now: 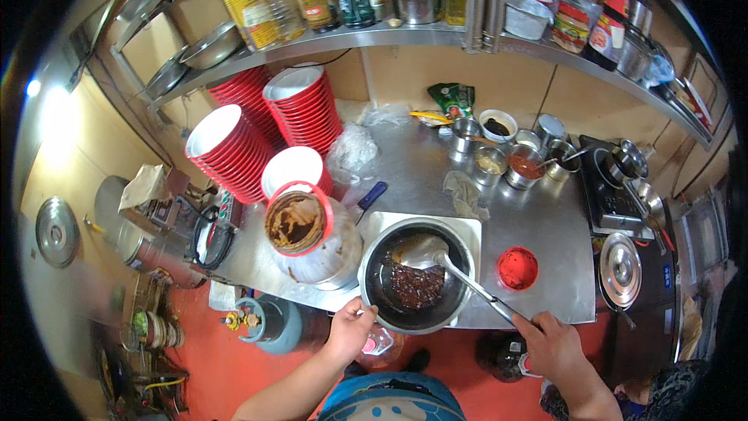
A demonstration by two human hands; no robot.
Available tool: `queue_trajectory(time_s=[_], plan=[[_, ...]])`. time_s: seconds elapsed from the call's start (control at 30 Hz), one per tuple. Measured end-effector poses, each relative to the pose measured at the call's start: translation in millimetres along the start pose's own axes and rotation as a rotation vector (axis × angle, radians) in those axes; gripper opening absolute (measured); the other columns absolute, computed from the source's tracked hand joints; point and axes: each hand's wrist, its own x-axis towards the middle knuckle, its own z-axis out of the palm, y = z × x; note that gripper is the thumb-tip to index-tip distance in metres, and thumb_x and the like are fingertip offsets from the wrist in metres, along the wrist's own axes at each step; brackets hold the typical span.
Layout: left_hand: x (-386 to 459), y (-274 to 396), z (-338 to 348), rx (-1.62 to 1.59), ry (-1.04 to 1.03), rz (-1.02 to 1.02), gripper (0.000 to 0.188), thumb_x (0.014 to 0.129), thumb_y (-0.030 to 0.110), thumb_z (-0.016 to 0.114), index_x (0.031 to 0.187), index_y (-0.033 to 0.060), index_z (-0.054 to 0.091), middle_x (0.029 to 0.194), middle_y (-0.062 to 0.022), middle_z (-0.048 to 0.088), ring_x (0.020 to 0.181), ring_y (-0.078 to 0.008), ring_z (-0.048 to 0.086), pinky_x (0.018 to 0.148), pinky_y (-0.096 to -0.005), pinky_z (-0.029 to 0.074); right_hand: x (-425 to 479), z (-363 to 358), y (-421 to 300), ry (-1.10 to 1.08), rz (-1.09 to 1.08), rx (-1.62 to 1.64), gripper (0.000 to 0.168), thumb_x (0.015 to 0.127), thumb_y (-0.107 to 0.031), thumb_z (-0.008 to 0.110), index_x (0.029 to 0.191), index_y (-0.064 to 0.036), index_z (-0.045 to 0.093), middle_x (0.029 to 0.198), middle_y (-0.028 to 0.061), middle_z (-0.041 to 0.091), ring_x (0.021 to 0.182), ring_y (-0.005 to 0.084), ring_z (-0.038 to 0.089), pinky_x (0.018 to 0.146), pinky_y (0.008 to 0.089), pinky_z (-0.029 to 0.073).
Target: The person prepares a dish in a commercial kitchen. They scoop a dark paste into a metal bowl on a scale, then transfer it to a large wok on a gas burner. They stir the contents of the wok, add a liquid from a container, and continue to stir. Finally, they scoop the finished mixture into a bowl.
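Note:
A round metal pot (403, 328) rests on a white square board (476, 233) at the counter's front edge. Dark, oily, chunky sauce (417, 293) lies in its bottom. My left hand (352, 327) pinches the pot's near-left rim. With my right hand (548, 340) I grip the handle of a steel ladle (476, 287), whose bowl dips into the pot by the sauce. Left of the pot stands a big clear jar (327, 263) with a red neck ring; brown paste smears its open mouth. On the right lies a round red lid (518, 269).
Stacks of red-and-white bowls (228, 152) rise behind the jar, near a blue-handled tool (374, 196). Beyond the pot are a rag (466, 194) and several seasoning tins (524, 167). An induction cooker (613, 187) sits right. A laden steel shelf (374, 37) overhangs the counter. Below left stands a gas cylinder (283, 327).

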Motion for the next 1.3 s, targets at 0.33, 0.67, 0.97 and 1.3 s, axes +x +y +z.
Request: queue_trajectory(time_s=[0.33,0.67,0.97,1.3], plan=[[-95.2,-1.7,-112.9,0.084,0.055,0.057,0.017,0.099,0.011,0.058,0.083,0.0045,0.059,0.077,0.0025,0.06,0.071,-0.0069,0.056,0.069,-0.026,0.053,-11.7,-50.3,-105.4,-0.399,-0.218,-0.097,0.046,0.073,-0.013,0.068,0.118,-0.024,0.068,0.091,0.007,0.058,0.078,0.0265,0.063,0.059,0.0397,0.052],[-283.2,1.5,-353.9,-0.095,0.45,0.053,0.014,0.099,0.01,0.056,0.086,0.0043,0.058,0.081,-0.0027,0.064,0.072,-0.0113,0.062,0.067,-0.0277,0.054,23.4,26.9,-377.5,-0.325,-0.473,-0.089,0.045,0.074,-0.007,0.064,0.117,-0.019,0.068,0.087,0.0072,0.057,0.08,0.0258,0.062,0.058,0.0391,0.052],[-450.0,-18.8,-546.5,-0.227,0.922,0.165,0.018,0.098,0.013,0.057,0.082,0.0061,0.055,0.079,-0.004,0.062,0.069,-0.0137,0.062,0.065,-0.0294,0.056,79.2,95.6,-617.1,-0.19,-0.975,0.137,0.05,0.072,-0.005,0.067,0.121,-0.016,0.066,0.086,0.0093,0.057,0.073,0.0293,0.063,0.058,0.04,0.053],[-524.0,-44.8,-712.8,-0.377,1.237,0.136,0.009,0.096,0.009,0.056,0.088,0.0061,0.059,0.083,-0.005,0.064,0.072,-0.0143,0.064,0.064,-0.0302,0.057,143.0,183.6,-827.9,-0.607,-1.097,0.261,0.046,0.089,-0.021,0.064,0.134,-0.021,0.056,0.09,0.0136,0.06,0.076,0.037,0.064,0.062,0.0467,0.054]])
